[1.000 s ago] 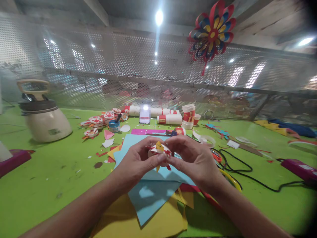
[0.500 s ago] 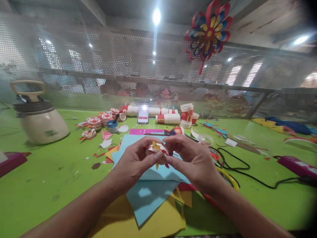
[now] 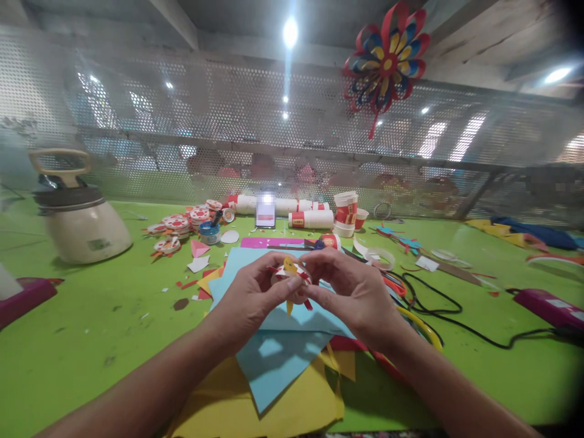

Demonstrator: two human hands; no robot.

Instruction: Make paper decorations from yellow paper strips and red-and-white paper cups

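Between my two hands is a small paper craft figure [image 3: 298, 297], white and red with yellow tabs, held above light blue paper sheets [image 3: 278, 319]. My left hand [image 3: 255, 285] pinches it from the left, its thumb across the front. From the right, my right hand [image 3: 353, 289] grips its edge between thumb and fingertips. The fingers cover part of the figure, so its full shape is hidden. Yellow paper [image 3: 260, 398] lies beneath the blue sheets.
Red-and-white paper crafts [image 3: 177, 224], a blue jar [image 3: 209, 232] and a phone [image 3: 265, 213] stand beyond my hands, beside paper cups [image 3: 345, 210]. A sprayer [image 3: 86, 225] stands left. Black cable [image 3: 474, 331] runs right to a purple device [image 3: 545, 307].
The paper figure has tilted slightly in my hands, so its yellow tab stands more upright. Both hands keep their hold, and the whole view has shifted a little.
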